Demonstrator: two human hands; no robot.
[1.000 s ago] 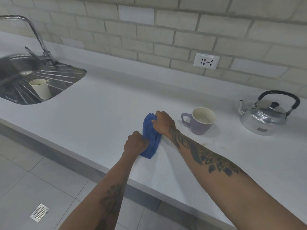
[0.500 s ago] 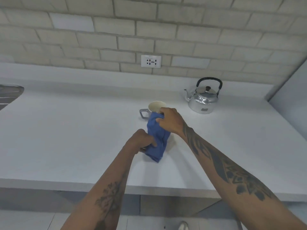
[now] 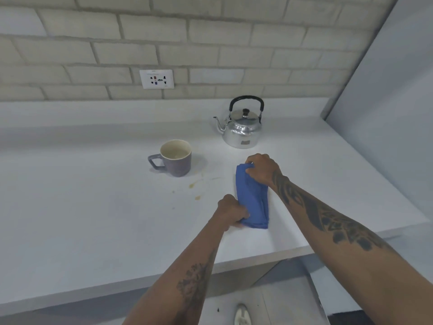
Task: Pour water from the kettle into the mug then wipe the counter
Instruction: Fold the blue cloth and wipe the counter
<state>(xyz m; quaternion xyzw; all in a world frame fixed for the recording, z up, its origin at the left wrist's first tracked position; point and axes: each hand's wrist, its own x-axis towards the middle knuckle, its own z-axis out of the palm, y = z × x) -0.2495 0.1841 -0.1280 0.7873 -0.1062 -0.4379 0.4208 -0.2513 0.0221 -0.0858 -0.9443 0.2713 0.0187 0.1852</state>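
On the white counter point(image 3: 93, 207), the kettle point(image 3: 241, 130) stands near the back right corner, the mug point(image 3: 175, 158) left of it, and the blue cloth point(image 3: 253, 198), gripped closed-fisted by left hand point(image 3: 230, 212) and right hand point(image 3: 262, 168), has shifted right of the mug, leaving brownish spills point(image 3: 194, 184) unwiped.

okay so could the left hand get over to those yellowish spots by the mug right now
Probably yes. The left hand grips the near end of the blue cloth, and the yellowish stains lie on bare counter just to its left, near the mug. Nothing stands between them.
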